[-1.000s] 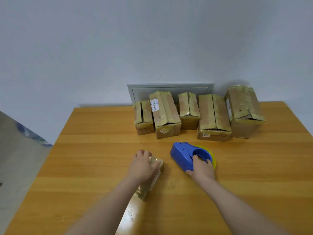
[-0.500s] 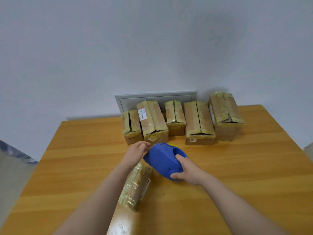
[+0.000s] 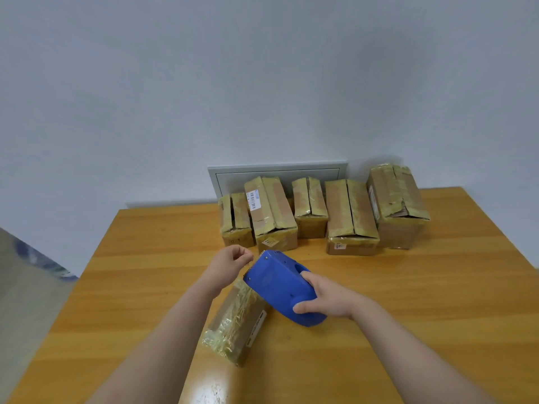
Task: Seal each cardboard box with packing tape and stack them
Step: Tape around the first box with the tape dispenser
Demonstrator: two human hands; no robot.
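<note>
Blue tape dispenser (image 3: 280, 284) in right hand (image 3: 329, 301)

Both forearms run out of frame at the bottom edge. Table (image 3: 408, 287): near edge out of frame, right side clipped. Near box (image 3: 236, 319): far end hidden under blue tape dispenser (image 3: 277, 284) and left wrist. Roll hidden by dispenser shell and right hand (image 3: 326, 298). Left hand (image 3: 230, 265): fingertips together, any tape between them too thin to tell. Barcode label (image 3: 253, 199): print too small to read. Grey panel (image 3: 277, 173): lower part hidden behind the 5 back-row boxes (image 3: 350, 211). Left edge: blurred blue-white patch (image 3: 38, 258), unidentifiable.
</note>
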